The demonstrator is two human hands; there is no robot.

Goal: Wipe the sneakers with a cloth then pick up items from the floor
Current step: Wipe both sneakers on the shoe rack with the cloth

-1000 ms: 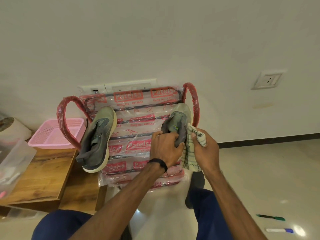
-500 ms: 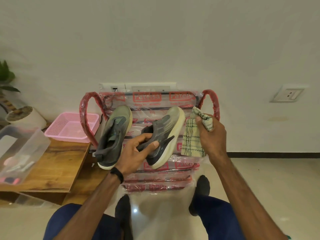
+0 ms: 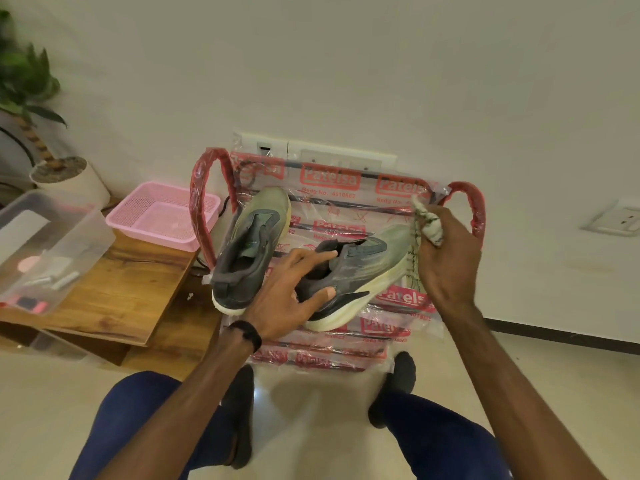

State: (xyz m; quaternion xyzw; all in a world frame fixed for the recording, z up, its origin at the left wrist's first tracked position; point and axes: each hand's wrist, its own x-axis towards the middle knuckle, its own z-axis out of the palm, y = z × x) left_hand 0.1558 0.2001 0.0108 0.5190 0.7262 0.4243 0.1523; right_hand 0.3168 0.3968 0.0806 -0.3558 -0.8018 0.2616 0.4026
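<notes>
Gripping cloth [image 3: 429, 225], apparently against sneaker [image 3: 367, 265].

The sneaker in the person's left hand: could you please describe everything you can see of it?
The held sneaker is grey-green, with a darker grey tongue and collar, a dark heel panel and a thick cream sole. It looks like knit or mesh fabric. It lies tilted on its side, toe up to the right, heel down to the left, over the plastic-wrapped shoe rack. The left hand grips it at the opening, fingers over the collar. The checked cloth, bunched in the right hand, hangs against its toe.
</notes>
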